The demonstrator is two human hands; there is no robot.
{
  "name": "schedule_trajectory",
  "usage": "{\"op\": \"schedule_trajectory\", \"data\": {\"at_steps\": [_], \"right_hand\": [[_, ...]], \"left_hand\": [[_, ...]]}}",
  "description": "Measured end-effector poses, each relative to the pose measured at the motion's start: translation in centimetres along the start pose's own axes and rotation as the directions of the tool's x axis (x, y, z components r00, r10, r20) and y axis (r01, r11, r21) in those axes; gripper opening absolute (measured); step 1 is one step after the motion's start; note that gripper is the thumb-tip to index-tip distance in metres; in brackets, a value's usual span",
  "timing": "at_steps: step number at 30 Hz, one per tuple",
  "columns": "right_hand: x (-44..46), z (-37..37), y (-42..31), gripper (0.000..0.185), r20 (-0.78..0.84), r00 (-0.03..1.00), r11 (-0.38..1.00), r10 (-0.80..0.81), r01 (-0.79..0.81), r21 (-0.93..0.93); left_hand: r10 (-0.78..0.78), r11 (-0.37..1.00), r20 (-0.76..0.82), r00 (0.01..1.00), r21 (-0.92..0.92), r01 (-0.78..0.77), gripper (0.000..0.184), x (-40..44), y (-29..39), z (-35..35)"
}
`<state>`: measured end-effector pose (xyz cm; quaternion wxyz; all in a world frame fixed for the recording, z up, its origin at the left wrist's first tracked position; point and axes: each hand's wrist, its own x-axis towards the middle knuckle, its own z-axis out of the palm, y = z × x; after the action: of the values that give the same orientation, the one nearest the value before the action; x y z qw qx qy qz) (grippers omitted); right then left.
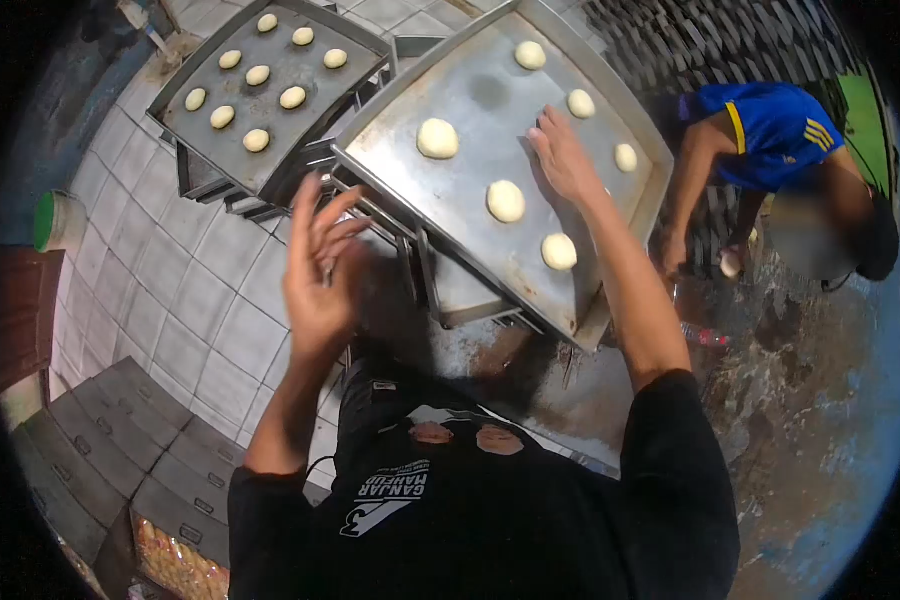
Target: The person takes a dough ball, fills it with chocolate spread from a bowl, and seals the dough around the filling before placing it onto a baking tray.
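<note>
Several round pale dough pieces (505,201) lie spaced apart on a large metal tray (490,92), which sits at an angle on top of other trays. My right hand (564,158) is over the middle of this tray, fingers apart, with one dough piece partly hidden by the wrist. Left of the tray's near edge, my left hand (322,265) is raised in the air with its fingers spread and nothing in it. Further left, a second metal tray (205,163) carries several smaller dough pieces (257,75).
At the right, a co-worker in a blue shirt (778,125) bends forward, one hand near a round pale piece (731,263). Dark stacked boxes (120,430) stand at the lower left, beside packed goods (175,560). A green container (58,221) is on the far left.
</note>
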<state>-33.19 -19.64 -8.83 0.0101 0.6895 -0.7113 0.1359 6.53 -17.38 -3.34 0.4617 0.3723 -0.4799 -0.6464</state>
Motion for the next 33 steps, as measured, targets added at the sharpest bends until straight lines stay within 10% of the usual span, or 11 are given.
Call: {"op": "schedule_trajectory", "data": {"at_steps": [7, 10, 11, 17, 19, 21, 23, 25, 28, 33], "right_hand": [[0.6, 0.2, -0.3, 0.059, -0.007, 1.0, 1.0, 0.015, -0.015, -0.002], [3.9, -7.1, 0.7, 0.074, 0.588, 0.797, 0.567, 0.14, -0.551, 0.612], [4.4, -7.5, 3.3, 0.071, 0.495, 0.855, 0.448, 0.153, -0.507, 0.737], [7.4, -2.0, 9.8, 0.061, 0.266, 0.875, 0.816, 0.404, -0.476, 0.327], [6.9, 2.6, 11.6, 0.068, -0.131, 0.979, 0.983, 0.159, -0.144, 0.113], [6.6, 2.0, 13.2, 0.072, -0.098, 0.987, 0.99, 0.124, -0.116, 0.085], [9.3, -0.5, 14.7, 0.074, 0.239, 0.939, 0.753, 0.248, -0.342, 0.562], [12.4, -5.5, 10.3, 0.072, 0.43, 0.822, 0.701, 0.372, -0.553, 0.451], [15.5, -4.8, 4.8, 0.065, -0.028, 0.951, 0.859, 0.308, -0.265, 0.437], [17.6, 5.2, 6.1, 0.06, -0.07, 0.995, 0.987, -0.072, 0.082, 0.14]], "left_hand": [[0.076, 0.994, 0.013, 0.997, 0.079, -0.077, 0.068, 2.5, -0.8, -3.3], [0.127, 0.989, 0.032, 0.991, 0.074, -0.129, 0.067, 3.9, 0.9, -2.6], [0.131, 0.987, 0.03, 0.991, 0.089, -0.133, 0.067, 4.0, 1.4, -2.4], [0.101, 0.967, -0.006, 0.995, 0.235, -0.097, 0.063, 4.4, 1.5, -4.9], [0.074, 0.949, -0.071, 0.995, 0.311, -0.048, 0.061, 4.3, 1.6, -5.6], [0.059, 0.946, -0.097, 0.994, 0.324, -0.025, 0.059, 4.4, 1.7, -6.1], [0.094, 0.952, -0.125, 0.988, 0.301, -0.053, 0.058, 5.3, 1.2, -6.4], [0.085, 0.957, -0.154, 0.984, 0.289, -0.038, 0.058, 5.4, 1.0, -6.1], [0.038, 0.961, -0.131, 0.991, 0.276, -0.001, 0.059, 5.7, -0.3, -6.3], [0.06, 0.949, -0.153, 0.986, 0.316, -0.009, 0.059, 3.6, 0.3, -7.5]]}}
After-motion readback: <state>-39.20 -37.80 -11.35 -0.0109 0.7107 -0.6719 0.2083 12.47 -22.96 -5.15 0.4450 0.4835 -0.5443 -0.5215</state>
